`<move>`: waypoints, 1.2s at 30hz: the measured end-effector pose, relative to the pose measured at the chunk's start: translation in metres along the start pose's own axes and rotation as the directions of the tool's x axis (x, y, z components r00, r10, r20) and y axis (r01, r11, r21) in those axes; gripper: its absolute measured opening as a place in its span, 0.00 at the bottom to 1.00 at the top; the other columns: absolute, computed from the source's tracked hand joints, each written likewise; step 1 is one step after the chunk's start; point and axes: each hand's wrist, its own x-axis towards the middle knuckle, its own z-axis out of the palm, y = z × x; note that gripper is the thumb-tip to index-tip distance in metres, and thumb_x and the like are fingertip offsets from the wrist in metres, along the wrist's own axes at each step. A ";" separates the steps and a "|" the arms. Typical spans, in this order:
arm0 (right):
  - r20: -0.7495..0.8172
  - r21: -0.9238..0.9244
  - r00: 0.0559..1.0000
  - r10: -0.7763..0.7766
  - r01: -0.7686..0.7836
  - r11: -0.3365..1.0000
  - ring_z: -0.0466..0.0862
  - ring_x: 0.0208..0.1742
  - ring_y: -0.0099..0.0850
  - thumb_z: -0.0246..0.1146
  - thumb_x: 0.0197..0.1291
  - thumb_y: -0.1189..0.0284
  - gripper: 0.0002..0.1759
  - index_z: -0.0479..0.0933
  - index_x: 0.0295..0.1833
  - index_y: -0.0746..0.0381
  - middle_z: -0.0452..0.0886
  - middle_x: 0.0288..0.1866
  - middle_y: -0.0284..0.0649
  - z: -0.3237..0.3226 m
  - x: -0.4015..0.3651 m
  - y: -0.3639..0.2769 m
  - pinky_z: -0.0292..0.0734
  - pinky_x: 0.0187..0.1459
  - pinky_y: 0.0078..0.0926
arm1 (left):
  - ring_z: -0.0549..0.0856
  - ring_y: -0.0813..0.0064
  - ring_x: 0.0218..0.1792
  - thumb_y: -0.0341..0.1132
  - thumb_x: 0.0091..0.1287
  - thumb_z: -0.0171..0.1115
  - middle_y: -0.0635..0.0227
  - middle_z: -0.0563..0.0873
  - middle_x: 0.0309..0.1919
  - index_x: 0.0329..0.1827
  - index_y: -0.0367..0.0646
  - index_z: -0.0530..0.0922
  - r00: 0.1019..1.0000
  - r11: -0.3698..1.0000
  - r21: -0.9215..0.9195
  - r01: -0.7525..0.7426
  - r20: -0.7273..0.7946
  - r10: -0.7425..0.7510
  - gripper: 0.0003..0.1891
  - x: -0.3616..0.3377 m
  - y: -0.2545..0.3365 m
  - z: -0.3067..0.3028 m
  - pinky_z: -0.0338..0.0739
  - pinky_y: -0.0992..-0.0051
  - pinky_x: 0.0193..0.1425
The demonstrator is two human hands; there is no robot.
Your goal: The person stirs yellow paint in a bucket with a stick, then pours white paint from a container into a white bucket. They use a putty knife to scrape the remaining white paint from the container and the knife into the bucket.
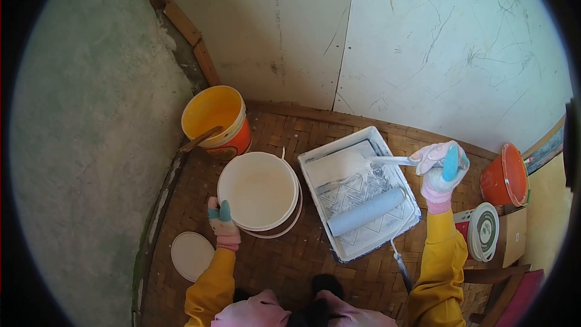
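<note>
Gripping white-coated tool (pixel 390 160) in closed right hand (pixel 445 169), apparently working paint (pixel 336 166) in tray (pixel 381 235) just leftward; half-curling left hand (pixel 224 224) against bucket (pixel 260 229), unclear if holding; needing steady stroke next.

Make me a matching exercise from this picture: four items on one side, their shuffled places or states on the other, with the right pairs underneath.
Column one
1. Roller
2. Round white lid
3. Left hand
4. Right hand

Column two
A. At the rim of the white bucket
B. Lying in the paint tray
C. Holding a pale handle
D. Flat on the woven floor

Pairs: 1-B, 2-D, 3-A, 4-C
</note>
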 end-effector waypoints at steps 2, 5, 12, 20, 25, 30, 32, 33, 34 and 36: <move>0.028 0.028 1.000 -0.006 0.005 1.000 0.70 0.08 0.29 0.48 0.63 0.66 0.17 0.68 0.22 0.61 0.69 0.07 0.38 0.000 -0.001 0.000 0.76 0.20 0.30 | 0.64 0.82 0.23 0.39 0.60 0.50 0.73 0.66 0.18 0.22 0.41 0.61 1.000 1.000 -0.001 0.015 0.006 -0.015 0.14 0.000 0.001 -0.001 0.61 0.78 0.27; 0.034 -0.027 0.999 -0.001 0.002 1.000 0.71 0.08 0.29 0.48 0.62 0.67 0.17 0.68 0.22 0.61 0.69 0.07 0.38 0.002 -0.001 -0.001 0.76 0.20 0.31 | 0.64 0.82 0.23 0.39 0.60 0.50 0.73 0.66 0.18 0.22 0.41 0.61 0.999 0.999 -0.019 0.041 0.011 -0.041 0.14 0.001 -0.006 -0.001 0.61 0.78 0.27; 0.006 -0.078 0.999 0.037 -0.037 0.996 0.71 0.09 0.29 0.46 0.63 0.66 0.17 0.67 0.22 0.61 0.69 0.08 0.38 0.000 -0.003 -0.003 0.76 0.20 0.30 | 0.64 0.83 0.23 0.39 0.61 0.50 0.74 0.64 0.17 0.22 0.41 0.61 1.000 1.000 0.006 0.010 -0.010 -0.010 0.14 0.000 -0.004 0.000 0.61 0.77 0.26; -0.041 0.018 0.999 0.008 -0.007 1.000 0.72 0.09 0.28 0.46 0.63 0.68 0.19 0.67 0.19 0.62 0.68 0.07 0.36 0.004 -0.001 -0.007 0.77 0.19 0.29 | 0.63 0.84 0.23 0.39 0.61 0.50 0.75 0.64 0.18 0.22 0.43 0.61 0.998 0.997 -0.046 0.067 0.001 -0.067 0.13 -0.001 -0.003 0.000 0.60 0.79 0.26; -0.043 -0.001 0.999 -0.001 0.001 1.000 0.72 0.09 0.28 0.47 0.63 0.67 0.19 0.67 0.20 0.62 0.68 0.08 0.36 0.006 -0.001 -0.009 0.77 0.20 0.28 | 0.63 0.85 0.23 0.39 0.61 0.50 0.76 0.64 0.18 0.23 0.43 0.61 0.998 0.997 -0.045 0.056 0.018 -0.056 0.13 -0.001 0.004 0.000 0.60 0.79 0.26; -0.041 0.005 0.999 0.004 -0.004 1.000 0.72 0.09 0.28 0.47 0.63 0.66 0.19 0.67 0.20 0.62 0.68 0.08 0.36 0.005 0.000 -0.011 0.77 0.20 0.28 | 0.63 0.85 0.23 0.40 0.61 0.51 0.76 0.64 0.18 0.22 0.43 0.60 0.999 0.999 -0.025 0.032 0.006 -0.032 0.14 0.000 0.000 -0.001 0.60 0.79 0.26; -0.045 -0.022 0.999 0.010 -0.011 1.000 0.72 0.09 0.28 0.47 0.63 0.67 0.20 0.66 0.19 0.62 0.69 0.08 0.37 0.004 0.000 -0.009 0.77 0.20 0.28 | 0.63 0.85 0.23 0.40 0.61 0.51 0.76 0.64 0.18 0.22 0.43 0.60 1.000 0.999 -0.045 0.028 0.010 -0.028 0.15 0.000 -0.001 0.000 0.60 0.79 0.26; -0.046 -0.022 0.999 0.009 -0.010 1.000 0.72 0.09 0.28 0.47 0.63 0.67 0.20 0.66 0.19 0.62 0.69 0.08 0.37 0.004 0.000 -0.009 0.77 0.20 0.28 | 0.63 0.85 0.23 0.40 0.60 0.51 0.76 0.64 0.18 0.22 0.43 0.60 1.000 0.998 -0.062 0.029 0.009 -0.028 0.15 0.000 -0.002 0.000 0.60 0.79 0.26; -0.042 -0.012 0.999 -0.005 0.005 1.000 0.72 0.09 0.28 0.47 0.63 0.67 0.20 0.66 0.18 0.62 0.69 0.08 0.37 0.004 -0.001 -0.008 0.76 0.20 0.28 | 0.63 0.85 0.23 0.40 0.60 0.51 0.76 0.64 0.18 0.22 0.43 0.60 1.000 0.998 -0.062 0.028 0.009 -0.028 0.15 0.000 -0.003 0.000 0.60 0.79 0.26; -0.040 -0.002 0.999 -0.018 0.018 1.000 0.72 0.09 0.28 0.47 0.62 0.68 0.20 0.66 0.18 0.62 0.69 0.08 0.37 0.004 -0.003 -0.007 0.76 0.20 0.28 | 0.63 0.85 0.23 0.41 0.60 0.51 0.76 0.64 0.18 0.22 0.43 0.61 0.998 0.997 -0.054 0.055 0.010 -0.055 0.15 0.000 -0.005 -0.001 0.60 0.79 0.25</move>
